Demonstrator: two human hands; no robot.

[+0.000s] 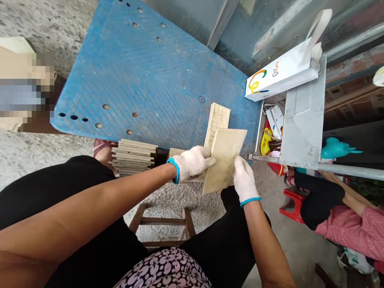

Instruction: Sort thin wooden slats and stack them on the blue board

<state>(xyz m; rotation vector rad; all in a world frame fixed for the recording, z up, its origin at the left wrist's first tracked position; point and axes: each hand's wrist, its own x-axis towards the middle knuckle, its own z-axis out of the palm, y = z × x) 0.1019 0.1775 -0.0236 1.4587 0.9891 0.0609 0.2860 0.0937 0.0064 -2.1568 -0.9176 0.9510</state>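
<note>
Both of my hands wear white knit gloves with blue cuffs. Between them is a flat, rectangular beige board (225, 158), tilted over the near edge of the blue platform. My left hand (193, 162) is closed on the board's left edge, while my right hand (244, 180) grips its right edge. Behind it, another beige board with grid-like markings (218, 116) lies on the blue surface, partly covered. Below the platform edge, to the left, rises a stack of similar boards (133, 156). A second stack (177, 152) is mostly hidden by my left hand.
The blue platform (168, 76) has several holes. A white paper bag (279, 74) lies at its right end, beside a metal drawer unit (304, 116). A wooden stool (163, 221) stands below. At right, another person sits near a red stool (292, 206); another, blurred, is far left.
</note>
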